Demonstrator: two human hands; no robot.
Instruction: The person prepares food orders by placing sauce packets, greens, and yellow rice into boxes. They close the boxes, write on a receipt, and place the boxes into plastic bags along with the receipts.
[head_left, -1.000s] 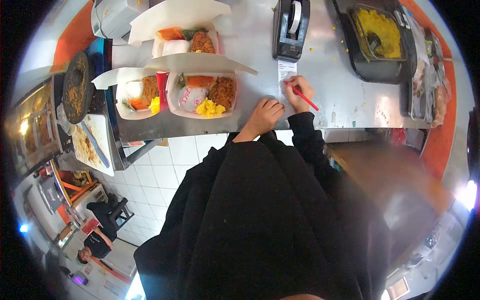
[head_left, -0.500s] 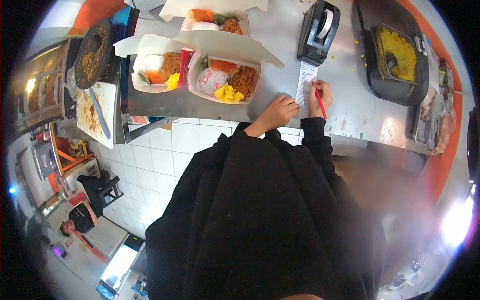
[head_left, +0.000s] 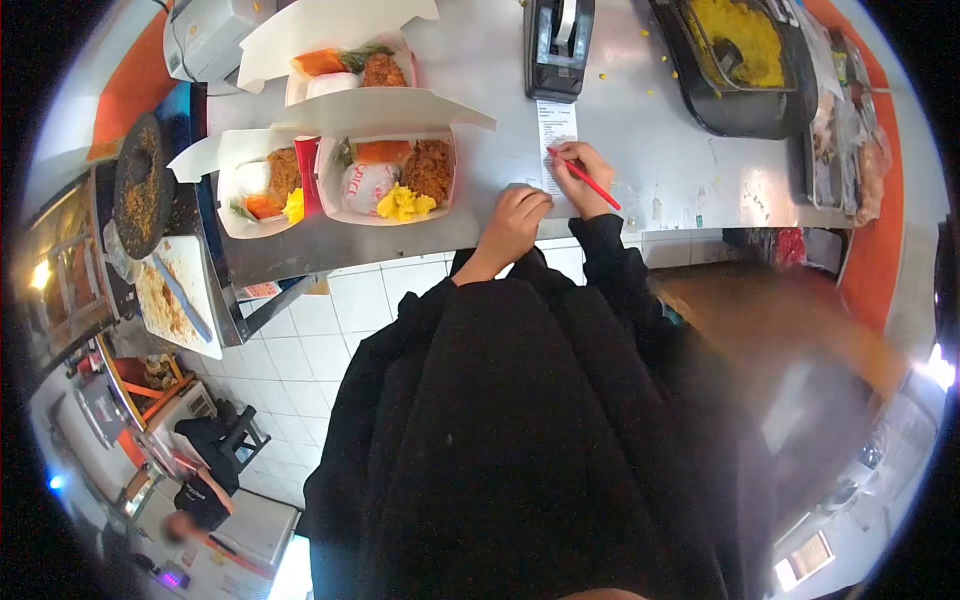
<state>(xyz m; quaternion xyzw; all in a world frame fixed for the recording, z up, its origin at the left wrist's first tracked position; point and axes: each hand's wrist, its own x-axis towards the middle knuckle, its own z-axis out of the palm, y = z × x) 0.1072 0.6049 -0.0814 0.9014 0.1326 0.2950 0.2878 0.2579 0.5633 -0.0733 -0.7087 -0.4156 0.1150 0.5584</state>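
My right hand (head_left: 592,172) is closed around a red pen (head_left: 597,187), its tip on the printed receipt (head_left: 553,128). The receipt lies on the steel counter, its upper end against a black tape dispenser (head_left: 558,62). My left hand (head_left: 513,226) rests at the counter's front edge with curled fingers close together, fingertips at the receipt's lower end; what lies under them is hidden. To the left stands an open meal box (head_left: 335,208) with fried chicken (head_left: 428,170), a wrapped round item (head_left: 370,188) and yellow food (head_left: 405,203).
Two more open boxes, one at the left (head_left: 245,228) and one behind (head_left: 297,88), hold food. A black tray (head_left: 700,110) bears a container of yellow food (head_left: 740,40). A knife (head_left: 180,298) lies on a white cutting board (head_left: 150,300). Another person (head_left: 205,495) is farther off.
The view has shifted, so the counter and boxes appear farther left. Both hands stay at the receipt; my right hand still holds the pen, now angled more to the side.
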